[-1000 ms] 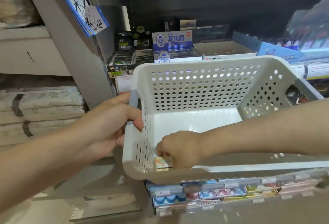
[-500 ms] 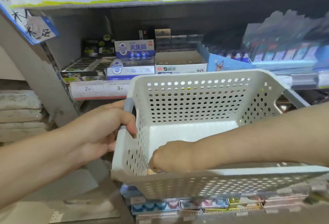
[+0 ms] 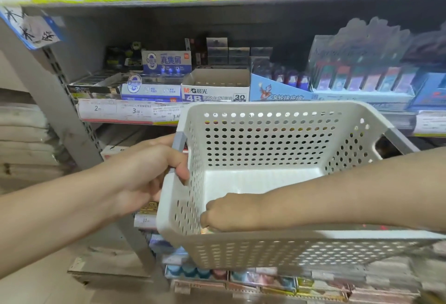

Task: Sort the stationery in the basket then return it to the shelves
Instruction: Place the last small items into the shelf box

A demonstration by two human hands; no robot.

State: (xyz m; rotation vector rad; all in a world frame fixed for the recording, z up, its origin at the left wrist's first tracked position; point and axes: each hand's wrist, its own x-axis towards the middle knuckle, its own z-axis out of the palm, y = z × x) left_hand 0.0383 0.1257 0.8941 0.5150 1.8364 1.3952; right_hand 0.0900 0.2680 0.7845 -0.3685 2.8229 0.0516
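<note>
White plastic basket (image 3: 277,149) with many holes is held up in front of the shelves (image 3: 135,113). The left hand (image 3: 147,173) grips its grey handle. The right hand (image 3: 229,212) is inside, fingers closed on a small thing in the near corner.

Basket (image 3: 265,149) (perforated) in left hand (image 3: 144,173)

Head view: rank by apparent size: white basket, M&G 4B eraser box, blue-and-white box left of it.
1. White basket, though nearest the camera, so inflated.
2./3. M&G 4B eraser box and blue-and-white box: look alike, not ranked.
</note>
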